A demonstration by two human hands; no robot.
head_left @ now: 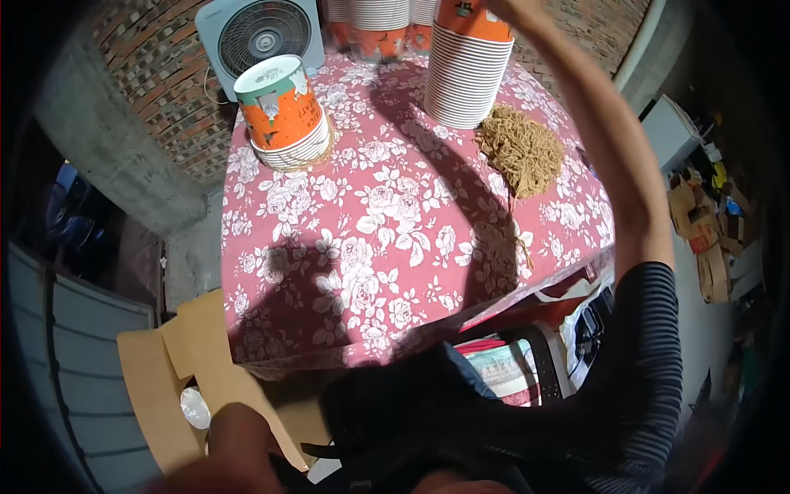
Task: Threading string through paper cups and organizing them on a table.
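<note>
My right arm stretches up the right side to a tall stack of white-rimmed paper buckets (467, 78), topped by an orange printed one. My right hand (504, 6) is at the upper part of that orange bucket, cut off by the top edge, so its fingers barely show. A shorter stack of upside-down orange and green buckets (284, 111) stands at the far left of the table. Beside the tall stack lies a heap of tan string (522, 150), a strand trailing toward me. My left hand (226, 469) is a dark blur low at the left, by an open cardboard box; its fingers are hidden.
The table (395, 247) wears a pink floral cloth. A box fan (263, 39) stands behind the short stack, with more bucket stacks (380, 37) at the back. The cardboard box (197, 337) sits at the front left. Folded cloths (510, 375) lie under the front edge.
</note>
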